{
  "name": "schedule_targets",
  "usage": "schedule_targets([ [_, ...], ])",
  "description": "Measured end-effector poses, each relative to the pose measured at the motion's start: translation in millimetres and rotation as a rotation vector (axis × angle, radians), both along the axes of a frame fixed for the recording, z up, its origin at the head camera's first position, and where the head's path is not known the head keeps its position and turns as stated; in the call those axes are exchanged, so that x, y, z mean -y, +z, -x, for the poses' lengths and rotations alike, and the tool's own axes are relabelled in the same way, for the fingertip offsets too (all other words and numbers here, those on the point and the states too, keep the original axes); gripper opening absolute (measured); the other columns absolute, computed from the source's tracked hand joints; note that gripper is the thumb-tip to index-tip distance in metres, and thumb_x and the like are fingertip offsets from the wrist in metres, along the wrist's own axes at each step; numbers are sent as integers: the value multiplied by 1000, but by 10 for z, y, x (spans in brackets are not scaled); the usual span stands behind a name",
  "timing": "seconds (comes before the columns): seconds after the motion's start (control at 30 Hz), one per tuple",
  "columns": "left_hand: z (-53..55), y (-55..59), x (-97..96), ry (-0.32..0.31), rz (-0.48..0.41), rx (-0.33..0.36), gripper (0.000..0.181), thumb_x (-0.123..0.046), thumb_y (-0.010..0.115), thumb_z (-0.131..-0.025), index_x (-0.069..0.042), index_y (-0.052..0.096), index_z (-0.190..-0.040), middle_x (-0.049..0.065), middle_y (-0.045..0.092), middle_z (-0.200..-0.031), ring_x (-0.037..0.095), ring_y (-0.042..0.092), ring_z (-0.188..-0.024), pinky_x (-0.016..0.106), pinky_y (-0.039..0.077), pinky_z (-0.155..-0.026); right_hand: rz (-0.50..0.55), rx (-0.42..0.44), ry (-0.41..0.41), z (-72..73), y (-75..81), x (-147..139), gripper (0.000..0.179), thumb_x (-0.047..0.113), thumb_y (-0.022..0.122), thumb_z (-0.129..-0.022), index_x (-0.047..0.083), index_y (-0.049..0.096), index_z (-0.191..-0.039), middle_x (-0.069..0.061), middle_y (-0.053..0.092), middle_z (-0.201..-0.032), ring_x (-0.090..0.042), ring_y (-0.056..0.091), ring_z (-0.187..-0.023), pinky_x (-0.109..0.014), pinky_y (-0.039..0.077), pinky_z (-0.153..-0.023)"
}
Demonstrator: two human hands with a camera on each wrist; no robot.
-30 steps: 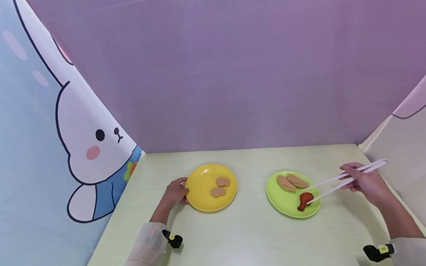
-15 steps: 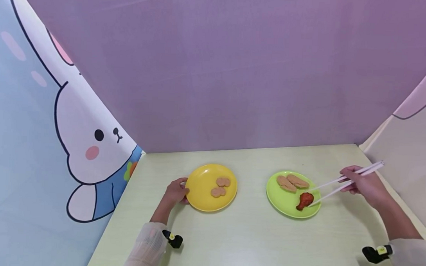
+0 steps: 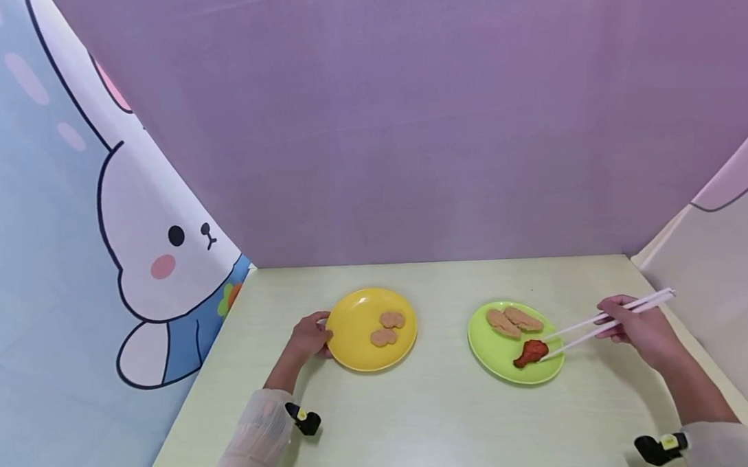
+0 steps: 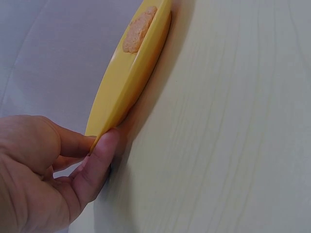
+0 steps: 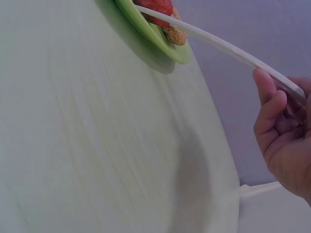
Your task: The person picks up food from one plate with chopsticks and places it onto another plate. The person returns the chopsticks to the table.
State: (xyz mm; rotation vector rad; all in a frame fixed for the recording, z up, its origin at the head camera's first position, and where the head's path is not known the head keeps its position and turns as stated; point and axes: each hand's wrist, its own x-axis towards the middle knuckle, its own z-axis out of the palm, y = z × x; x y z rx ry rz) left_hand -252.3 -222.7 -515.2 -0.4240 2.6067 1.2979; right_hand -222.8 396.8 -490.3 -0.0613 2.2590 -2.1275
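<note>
My left hand [image 3: 309, 336] pinches the left rim of a yellow plate [image 3: 351, 329], thumb above and fingers below in the left wrist view. Two small tan nugget-like pieces [image 3: 383, 337] lie on that plate's right half. In my right hand [image 3: 639, 327] is a pair of white chopsticks [image 3: 634, 306], reaching left over a green plate [image 3: 496, 358]. Their tips are at a red-brown drumstick [image 3: 531, 353], one on its upper side and one by its lower right. Behind the drumstick, two longer tan pieces of food [image 3: 513, 320] rest on the green plate.
Both plates stand on a pale wood-grain table [image 3: 436, 414], with a stretch of tabletop between them. A purple cloth [image 3: 439, 126] rises along the back edge. At the left hangs a blue cloth with a rabbit print [image 3: 163, 253].
The drumstick has shifted slightly left on the green plate and turned, its thin end swinging left. My right hand and chopsticks moved a little down. My left hand stays put.
</note>
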Motion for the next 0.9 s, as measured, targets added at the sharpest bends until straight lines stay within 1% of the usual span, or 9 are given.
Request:
schedule_targets([
  [0.2,-9,3,1,-5,-1,-2,51,-3,60,-93,-12,57,-143,14,62,-105,14,67,-59,26,59,-53,58,-1,15,0,-18,-1,33,7,49,-106,24,73,-89,3,77,-77,-9,73,-61,-17,53,-46],
  [0.47,-12,9,-3,-15,-7,1,51,-2,60,-93,-12,56,-143,15,61,-104,14,67,-60,26,60,-54,143,-14,41,-8,2,42,33,7,49,-106,21,73,-90,1,77,-78,-9,74,-61,-16,52,-46],
  [0.7,-19,20,-6,-12,-10,8,51,-2,59,-93,-12,56,-143,14,61,-105,15,67,-60,27,60,-54,197,-8,51,41,31,95,31,7,49,-106,18,74,-91,-2,77,-79,-10,74,-61,-17,52,-46],
  [0.9,-16,14,7,-14,13,2,51,-3,60,-94,-12,56,-144,15,61,-105,15,67,-60,25,59,-53,245,-5,68,82,75,219,29,9,50,-106,16,74,-92,-3,78,-79,-12,74,-61,-17,53,-47],
])
